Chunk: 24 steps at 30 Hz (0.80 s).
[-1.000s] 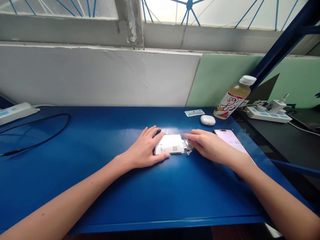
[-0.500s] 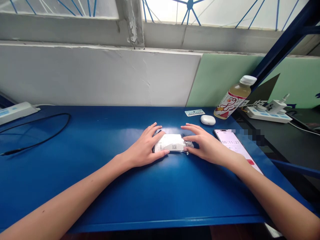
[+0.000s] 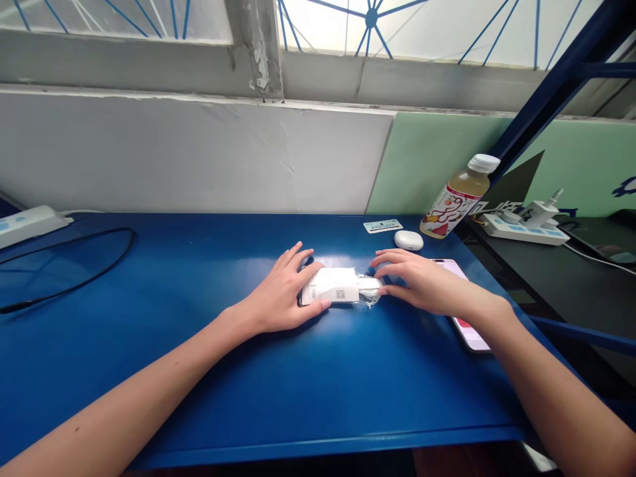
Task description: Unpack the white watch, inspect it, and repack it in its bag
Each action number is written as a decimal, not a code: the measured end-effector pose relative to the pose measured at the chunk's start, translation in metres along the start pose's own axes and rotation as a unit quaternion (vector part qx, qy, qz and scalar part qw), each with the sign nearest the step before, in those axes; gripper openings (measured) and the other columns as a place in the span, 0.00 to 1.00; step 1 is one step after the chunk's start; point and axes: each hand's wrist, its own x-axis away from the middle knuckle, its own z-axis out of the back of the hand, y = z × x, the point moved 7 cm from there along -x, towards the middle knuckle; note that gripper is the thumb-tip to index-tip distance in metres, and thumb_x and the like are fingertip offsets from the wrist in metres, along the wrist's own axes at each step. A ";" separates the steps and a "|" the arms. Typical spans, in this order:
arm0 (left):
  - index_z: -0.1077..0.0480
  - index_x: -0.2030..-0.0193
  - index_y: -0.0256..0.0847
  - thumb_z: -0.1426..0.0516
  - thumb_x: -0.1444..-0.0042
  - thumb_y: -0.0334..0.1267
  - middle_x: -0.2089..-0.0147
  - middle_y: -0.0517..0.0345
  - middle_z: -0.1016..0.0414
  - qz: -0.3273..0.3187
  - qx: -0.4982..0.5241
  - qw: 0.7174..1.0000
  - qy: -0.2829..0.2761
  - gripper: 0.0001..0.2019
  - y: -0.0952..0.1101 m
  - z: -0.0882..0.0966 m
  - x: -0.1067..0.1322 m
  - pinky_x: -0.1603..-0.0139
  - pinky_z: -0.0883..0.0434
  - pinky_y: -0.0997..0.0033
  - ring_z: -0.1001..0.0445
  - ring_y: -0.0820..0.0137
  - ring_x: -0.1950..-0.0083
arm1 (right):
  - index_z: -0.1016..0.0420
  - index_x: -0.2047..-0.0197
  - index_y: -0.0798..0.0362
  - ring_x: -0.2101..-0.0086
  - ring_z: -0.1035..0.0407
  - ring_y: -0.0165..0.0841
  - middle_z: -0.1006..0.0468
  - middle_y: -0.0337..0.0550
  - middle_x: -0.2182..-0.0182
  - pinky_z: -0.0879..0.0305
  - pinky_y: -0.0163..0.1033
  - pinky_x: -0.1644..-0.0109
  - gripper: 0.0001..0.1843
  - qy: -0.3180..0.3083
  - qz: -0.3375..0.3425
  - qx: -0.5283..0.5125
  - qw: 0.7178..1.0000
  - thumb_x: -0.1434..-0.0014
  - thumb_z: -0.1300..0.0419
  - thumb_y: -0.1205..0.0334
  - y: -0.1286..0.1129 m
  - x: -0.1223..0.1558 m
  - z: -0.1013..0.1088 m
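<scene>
A small white packet in clear plastic wrap (image 3: 338, 288) lies in the middle of the blue table (image 3: 199, 344). My left hand (image 3: 281, 298) grips its left end, thumb at the near edge and fingers over the far edge. My right hand (image 3: 422, 285) pinches the crinkled plastic at the packet's right end, fingers curled around it.
A phone (image 3: 464, 321) with a lit screen lies under my right wrist. Behind it are a white earbud case (image 3: 408, 240), a small card (image 3: 382, 226) and a drink bottle (image 3: 460, 197). A power strip (image 3: 519, 228) sits far right, another power strip (image 3: 27, 224) and black cable (image 3: 74, 278) far left.
My right hand slid in and closed on the packet's right end, covering more of the phone. The left hand tightened around the left end. The camera shifted slightly.
</scene>
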 end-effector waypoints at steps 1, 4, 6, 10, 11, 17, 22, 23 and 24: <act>0.35 0.37 0.37 0.46 0.39 0.59 0.28 0.35 0.46 -0.001 0.000 1.000 0.002 0.32 0.000 0.001 0.000 0.31 0.48 0.37 0.61 0.41 0.25 | 0.22 0.57 0.52 0.45 0.29 0.47 0.25 0.52 0.45 0.27 0.52 0.47 0.10 -0.001 -0.012 -0.004 1.000 0.36 0.41 0.57 0.000 0.001 0.000; 0.38 0.34 0.35 0.45 0.39 0.57 0.28 0.34 0.48 -0.005 0.004 1.000 0.008 0.34 0.000 0.001 0.001 0.30 0.48 0.38 0.61 0.42 0.24 | 0.25 0.48 0.51 0.43 0.32 0.49 0.31 0.54 0.39 0.30 0.54 0.44 0.18 0.005 -0.032 -0.023 0.999 0.39 0.38 0.52 -0.005 0.002 -0.002; 0.41 0.32 0.35 0.45 0.40 0.57 0.27 0.35 0.49 -0.004 0.008 1.000 0.006 0.36 -0.001 -0.001 0.001 0.30 0.49 0.38 0.61 0.43 0.24 | 0.27 0.44 0.50 0.41 0.34 0.49 0.34 0.54 0.37 0.31 0.54 0.42 0.21 0.012 -0.030 -0.040 0.999 0.39 0.38 0.52 -0.011 0.000 -0.006; 0.41 0.31 0.37 0.44 0.41 0.60 0.27 0.36 0.49 -0.004 0.008 1.000 0.011 0.38 -0.003 -0.004 0.000 0.30 0.48 0.39 0.61 0.43 0.24 | 0.25 0.46 0.52 0.40 0.35 0.49 0.32 0.56 0.38 0.31 0.53 0.41 0.18 0.044 -0.028 -0.059 0.997 0.37 0.40 0.54 -0.020 -0.005 -0.015; 0.40 0.32 0.37 0.44 0.41 0.60 0.27 0.36 0.48 -0.004 0.007 1.000 0.013 0.37 -0.003 -0.004 0.000 0.30 0.47 0.39 0.61 0.44 0.24 | 0.24 0.47 0.52 0.41 0.34 0.49 0.31 0.57 0.39 0.31 0.54 0.41 0.17 0.053 -0.028 -0.057 0.997 0.36 0.40 0.55 -0.021 -0.006 -0.016; 0.32 0.40 0.35 0.43 0.42 0.59 0.30 0.34 0.43 -0.021 -0.007 0.999 0.035 0.32 0.001 0.001 -0.001 0.31 0.46 0.37 0.56 0.40 0.26 | 0.23 0.52 0.51 0.40 0.36 0.52 0.26 0.54 0.43 0.33 0.59 0.42 0.13 0.034 -0.013 -0.027 0.999 0.37 0.40 0.55 -0.013 -0.004 -0.010; 0.31 0.42 0.35 0.41 0.45 0.59 0.33 0.35 0.38 -0.033 -0.012 0.998 0.048 0.33 0.002 0.003 -0.001 0.32 0.44 0.38 0.51 0.39 0.27 | 0.24 0.54 0.51 0.38 0.39 0.52 0.26 0.54 0.44 0.33 0.57 0.40 0.12 0.006 -0.034 -0.043 0.999 0.39 0.39 0.55 -0.008 0.000 -0.008; 0.31 0.41 0.35 0.41 0.44 0.59 0.33 0.35 0.38 -0.032 -0.005 0.998 0.047 0.33 0.002 0.002 -0.001 0.32 0.43 0.38 0.51 0.40 0.27 | 0.25 0.54 0.51 0.39 0.38 0.52 0.27 0.55 0.43 0.33 0.56 0.41 0.12 0.010 -0.034 -0.046 0.998 0.38 0.40 0.55 -0.010 -0.001 -0.009; 0.32 0.40 0.36 0.41 0.44 0.58 0.33 0.36 0.38 -0.032 0.001 0.999 0.043 0.33 0.002 0.001 0.000 0.32 0.43 0.39 0.51 0.40 0.27 | 0.26 0.54 0.52 0.40 0.36 0.51 0.28 0.56 0.42 0.32 0.56 0.42 0.12 0.014 -0.031 -0.049 0.998 0.38 0.41 0.55 -0.013 -0.002 -0.010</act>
